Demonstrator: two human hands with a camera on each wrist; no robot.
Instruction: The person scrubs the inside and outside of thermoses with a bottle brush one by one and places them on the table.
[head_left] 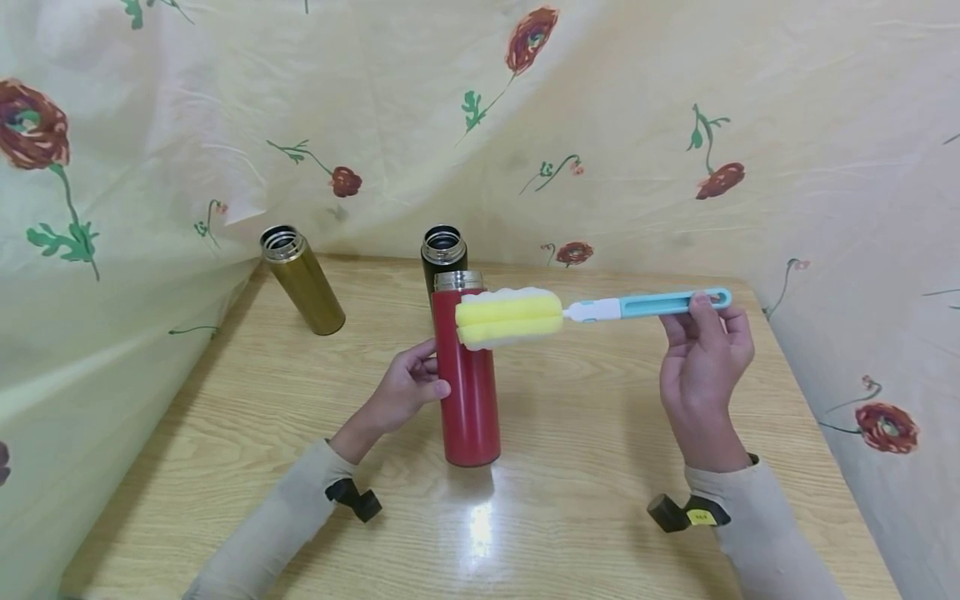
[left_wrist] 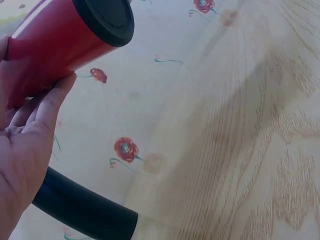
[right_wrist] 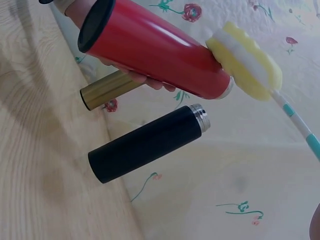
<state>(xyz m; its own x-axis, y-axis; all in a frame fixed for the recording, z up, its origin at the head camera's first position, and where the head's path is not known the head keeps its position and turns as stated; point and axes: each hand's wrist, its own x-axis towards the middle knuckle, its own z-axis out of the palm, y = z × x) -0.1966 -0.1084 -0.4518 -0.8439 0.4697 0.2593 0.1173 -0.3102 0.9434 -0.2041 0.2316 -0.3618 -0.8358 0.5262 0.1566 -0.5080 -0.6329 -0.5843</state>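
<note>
Left hand (head_left: pixel 405 392) gripping the red flask (head_left: pixel 468 375) upright on the table (head_left: pixel 600 467), right hand (head_left: pixel 705 358) pinching the sponge brush (head_left: pixel 510 318) handle, I hover the sponge beside its open mouth, not yet inserted, so scrubbing remains.

**Materials and finishes on my table**

The tall red metal flask (head_left: pixel 468 392) has a glossy coat and a bare steel rim. The yellow-and-white sponge brush (head_left: pixel 510 318) looks porous, its turquoise plastic handle smooth. The gold flask (head_left: pixel 303 283) shines; the black flask (right_wrist: pixel 145 145) is matt. The pale wooden tabletop (head_left: pixel 585 467) is lacquered, reflecting light.
</note>
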